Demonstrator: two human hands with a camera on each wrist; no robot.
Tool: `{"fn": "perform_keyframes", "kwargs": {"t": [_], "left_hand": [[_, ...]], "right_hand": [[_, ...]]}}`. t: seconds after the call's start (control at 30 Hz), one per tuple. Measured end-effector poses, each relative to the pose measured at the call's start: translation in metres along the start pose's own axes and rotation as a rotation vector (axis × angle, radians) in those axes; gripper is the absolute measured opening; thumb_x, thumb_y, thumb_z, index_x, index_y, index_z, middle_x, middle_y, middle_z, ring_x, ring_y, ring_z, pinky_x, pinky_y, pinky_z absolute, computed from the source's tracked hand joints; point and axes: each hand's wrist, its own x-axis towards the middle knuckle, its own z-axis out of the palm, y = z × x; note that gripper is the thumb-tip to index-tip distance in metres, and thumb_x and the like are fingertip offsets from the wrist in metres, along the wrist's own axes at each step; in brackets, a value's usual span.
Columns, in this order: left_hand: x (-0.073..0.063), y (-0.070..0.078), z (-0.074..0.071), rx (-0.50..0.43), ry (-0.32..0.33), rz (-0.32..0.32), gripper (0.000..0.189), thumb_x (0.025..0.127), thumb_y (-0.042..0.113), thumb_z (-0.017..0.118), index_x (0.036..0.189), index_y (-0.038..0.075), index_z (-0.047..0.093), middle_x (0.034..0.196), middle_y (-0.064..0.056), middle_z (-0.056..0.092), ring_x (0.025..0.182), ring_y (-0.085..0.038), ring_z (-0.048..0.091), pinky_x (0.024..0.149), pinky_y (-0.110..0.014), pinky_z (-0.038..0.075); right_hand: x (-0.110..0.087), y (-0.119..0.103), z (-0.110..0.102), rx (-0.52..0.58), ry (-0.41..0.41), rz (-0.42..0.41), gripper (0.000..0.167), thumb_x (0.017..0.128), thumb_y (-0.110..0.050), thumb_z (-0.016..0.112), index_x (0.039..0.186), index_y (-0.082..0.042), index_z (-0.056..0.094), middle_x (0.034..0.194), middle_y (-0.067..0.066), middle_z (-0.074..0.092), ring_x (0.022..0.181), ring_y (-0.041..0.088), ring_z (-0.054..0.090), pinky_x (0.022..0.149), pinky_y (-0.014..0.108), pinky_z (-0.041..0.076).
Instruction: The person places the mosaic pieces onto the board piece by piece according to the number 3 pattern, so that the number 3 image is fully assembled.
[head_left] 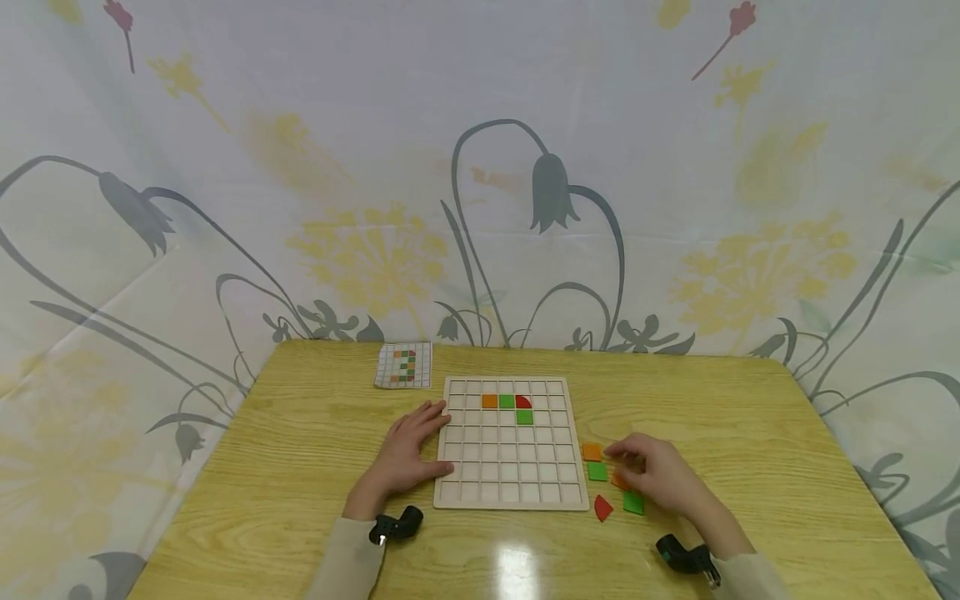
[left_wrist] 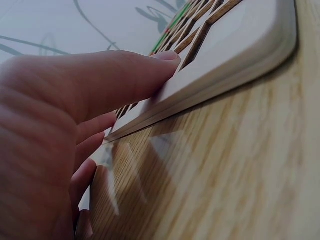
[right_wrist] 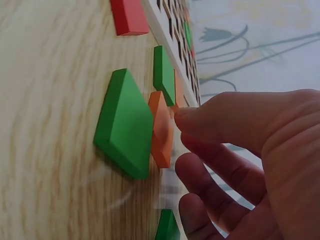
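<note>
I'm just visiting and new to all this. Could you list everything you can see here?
Table: 1, yellowish wood, in front of the person
Backdrop: 1, whitish with grey, yellow and reddish plants, behind the table
Grid board: 1, pale wood, mid-table
Pattern card: 1, white with coloured squares, beyond the board's left side
Orange tiles: 3, one on the board, two loose to its right
Green tiles: 5 seen, two on the board, three loose
Red quarter-round tiles: 2, one on the board, one loose
Wrist devices: 2, black, one per wrist
Sleeves: 2, pale beige
Left hand: 1, touching the board's left edge
Right hand: 1, over loose tiles
</note>
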Motion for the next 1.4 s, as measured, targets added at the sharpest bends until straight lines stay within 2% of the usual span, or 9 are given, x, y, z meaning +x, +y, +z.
{"fn": "perform_keyframes", "kwargs": {"t": [0.2,0.37,0.7,0.93,1.23,1.4], "left_hand": [[-0.0001,-0.0010,0.0004,-0.003,-0.002,-0.001,0.076,0.083,0.038,0.076,0.146,0.005,0.051,0.160,-0.009,0.033,0.149,-0.032,0.020,0.115,-0.060,0.014],[-0.0003,-0.0004,0.0006,-0.001,-0.004,-0.002,0.076,0.082,0.038,0.076,0.146,0.005,0.051,0.159,-0.009,0.034,0.149,-0.032,0.020,0.115,-0.060,0.015],[-0.0005,0.0000,0.0013,0.012,-0.002,-0.003,0.075,0.082,0.036,0.077,0.146,0.006,0.051,0.159,-0.009,0.034,0.149,-0.031,0.020,0.115,-0.060,0.016],[-0.0002,-0.0007,0.0018,0.001,0.004,0.006,0.076,0.082,0.036,0.077,0.146,0.005,0.051,0.159,-0.009,0.034,0.149,-0.032,0.020,0.115,-0.060,0.015],[-0.0002,-0.0021,0.0025,0.005,0.010,0.008,0.075,0.082,0.037,0.077,0.146,0.006,0.051,0.159,-0.008,0.034,0.149,-0.032,0.020,0.115,-0.060,0.015],[-0.0005,-0.0020,0.0020,0.002,0.008,0.004,0.075,0.082,0.037,0.077,0.146,0.006,0.051,0.159,-0.008,0.034,0.149,-0.032,0.019,0.115,-0.060,0.015]], "right_hand": [[-0.0046,0.0006,0.0001,-0.034,-0.010,-0.018,0.022,0.088,-0.007,0.075,0.110,-0.008,0.073,0.102,-0.005,0.067,0.087,0.012,0.062,0.074,0.033,0.054],[-0.0067,-0.0001,0.0012,-0.066,-0.029,0.006,0.025,0.086,-0.011,0.077,0.111,-0.009,0.073,0.101,-0.007,0.066,0.086,0.010,0.060,0.074,0.032,0.053],[-0.0075,-0.0035,0.0021,-0.094,-0.055,0.028,0.030,0.084,-0.009,0.079,0.113,-0.008,0.072,0.099,-0.008,0.064,0.084,0.008,0.058,0.071,0.029,0.053],[-0.0074,-0.0041,0.0027,-0.096,-0.071,-0.002,0.032,0.083,-0.011,0.080,0.114,-0.007,0.071,0.098,-0.008,0.063,0.080,0.008,0.056,0.068,0.029,0.051],[-0.0067,-0.0032,0.0052,-0.114,-0.043,0.005,0.032,0.081,-0.006,0.080,0.112,-0.007,0.072,0.099,-0.007,0.064,0.080,0.006,0.055,0.068,0.028,0.051],[-0.0058,-0.0048,0.0062,-0.163,0.003,0.020,0.031,0.080,-0.007,0.080,0.110,-0.011,0.073,0.100,-0.009,0.064,0.086,0.010,0.059,0.074,0.032,0.053]]}}
